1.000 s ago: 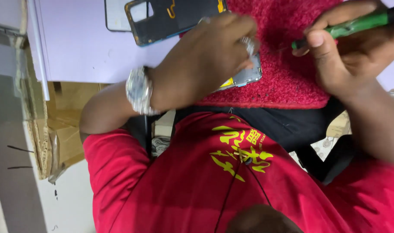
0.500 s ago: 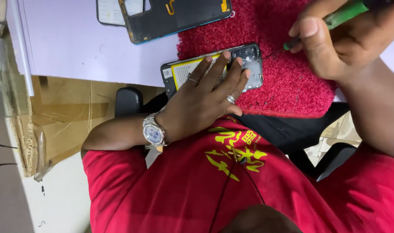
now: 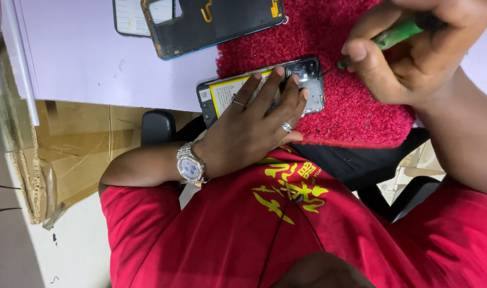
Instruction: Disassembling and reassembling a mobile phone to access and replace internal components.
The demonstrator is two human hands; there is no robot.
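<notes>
An opened phone with a yellow battery and bare camera module lies on a red fuzzy mat at the table's near edge. My left hand, with rings and a silver watch, presses flat on the phone, fingers spread over its middle. My right hand grips a green-handled screwdriver. Its thin tip reaches the phone's camera end.
A dark phone back cover lies inside-up on the pale lavender table, partly over a light flat panel. Brown cardboard stands under the table at the left. A black chair arm sits near my left forearm.
My left hand has slid back toward my body, uncovering the phone's battery and camera end. The right hand with the screwdriver stays at the upper right, its tip now at the phone.
</notes>
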